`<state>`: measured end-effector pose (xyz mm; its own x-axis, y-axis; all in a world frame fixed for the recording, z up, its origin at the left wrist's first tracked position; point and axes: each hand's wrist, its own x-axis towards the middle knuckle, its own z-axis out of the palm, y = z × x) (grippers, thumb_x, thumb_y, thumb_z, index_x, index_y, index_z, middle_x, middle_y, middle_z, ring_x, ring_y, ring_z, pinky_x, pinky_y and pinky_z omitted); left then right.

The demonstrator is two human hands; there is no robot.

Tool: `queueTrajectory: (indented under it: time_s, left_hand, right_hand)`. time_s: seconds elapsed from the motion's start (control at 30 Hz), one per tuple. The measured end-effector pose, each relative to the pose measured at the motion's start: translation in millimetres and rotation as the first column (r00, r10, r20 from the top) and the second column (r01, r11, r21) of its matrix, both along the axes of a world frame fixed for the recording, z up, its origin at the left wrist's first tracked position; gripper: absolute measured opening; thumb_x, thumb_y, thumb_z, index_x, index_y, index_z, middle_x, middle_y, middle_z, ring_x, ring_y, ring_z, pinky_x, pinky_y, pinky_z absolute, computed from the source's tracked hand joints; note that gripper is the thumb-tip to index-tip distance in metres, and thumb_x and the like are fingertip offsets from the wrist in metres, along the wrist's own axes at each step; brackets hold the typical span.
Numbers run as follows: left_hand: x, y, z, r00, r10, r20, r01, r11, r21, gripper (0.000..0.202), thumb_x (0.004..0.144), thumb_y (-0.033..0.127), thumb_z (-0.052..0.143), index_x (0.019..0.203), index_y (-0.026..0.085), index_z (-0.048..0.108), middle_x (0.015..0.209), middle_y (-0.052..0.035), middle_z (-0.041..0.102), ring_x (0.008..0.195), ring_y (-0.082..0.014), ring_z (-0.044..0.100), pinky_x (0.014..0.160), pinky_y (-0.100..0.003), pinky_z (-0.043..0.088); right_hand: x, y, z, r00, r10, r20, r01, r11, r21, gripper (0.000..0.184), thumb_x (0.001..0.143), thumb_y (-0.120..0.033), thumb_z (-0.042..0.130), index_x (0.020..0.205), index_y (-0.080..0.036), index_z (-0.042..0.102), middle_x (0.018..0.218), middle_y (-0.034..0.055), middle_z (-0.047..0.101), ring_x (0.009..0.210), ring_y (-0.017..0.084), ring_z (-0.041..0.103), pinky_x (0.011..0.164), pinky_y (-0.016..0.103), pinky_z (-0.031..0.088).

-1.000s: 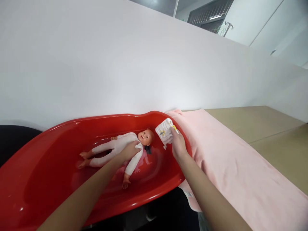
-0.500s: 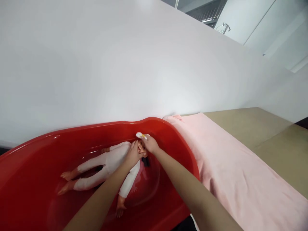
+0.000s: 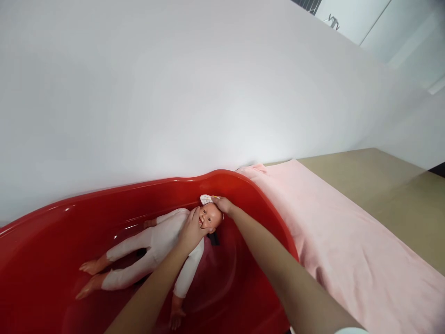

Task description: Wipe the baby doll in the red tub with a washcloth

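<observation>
Doll (image 3: 162,243) lying face-up in a red tub (image 3: 222,172), lower middle of the frame.
Left hand (image 3: 192,228) cups its chin; right hand (image 3: 222,204) holds a white cloth (image 3: 206,199) to its head. Probably light and slippery; shoulders look the surest hold.

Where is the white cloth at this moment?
In the head view, the white cloth is in the right hand, touching the baby doll's head, inside the red bathtub.
</observation>
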<state>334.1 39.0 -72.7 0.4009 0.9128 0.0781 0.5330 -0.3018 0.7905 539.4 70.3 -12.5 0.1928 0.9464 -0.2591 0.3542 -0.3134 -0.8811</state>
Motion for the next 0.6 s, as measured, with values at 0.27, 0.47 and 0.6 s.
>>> queueTrajectory:
  time_s: [0.27,0.47,0.6]
  left_hand:
    - [-7,-3,3.0,1.000,-0.003,-0.025,0.003,1.000,0.026,0.080,0.082,0.034,0.084,0.151,0.015,0.047,0.161,-0.0224,0.052,0.154,-0.0399,0.047,0.126,-0.054,0.041]
    - [-9,-5,15.4,0.997,0.025,-0.069,-0.027,0.999,-0.032,0.072,0.081,0.038,0.088,0.139,0.017,0.051,0.146,-0.0190,0.061,0.141,-0.0386,0.056,0.116,-0.051,0.048]
    - [-7,-5,22.6,0.999,-0.005,-0.038,0.005,1.000,-0.008,0.075,0.081,0.035,0.086,0.145,0.020,0.050,0.153,-0.0153,0.057,0.143,-0.0352,0.055,0.118,-0.046,0.044]
  right_hand:
    - [-33,-4,35.4,0.922,0.386,0.023,-0.383,0.905,0.186,0.036,0.107,-0.046,0.057,0.117,-0.022,0.082,0.123,0.0042,0.081,0.118,0.023,0.073,0.109,0.033,0.052]
    - [-52,-8,12.4,0.699,0.458,0.549,-0.635,0.752,0.180,0.039,0.111,-0.049,0.056,0.114,-0.022,0.083,0.127,0.0102,0.080,0.129,0.027,0.066,0.122,0.041,0.037]
    - [-34,-3,1.6,0.731,0.378,0.568,-0.526,0.842,0.118,0.039,0.111,-0.045,0.055,0.105,-0.020,0.084,0.120,0.0121,0.081,0.120,0.028,0.068,0.117,0.041,0.041]
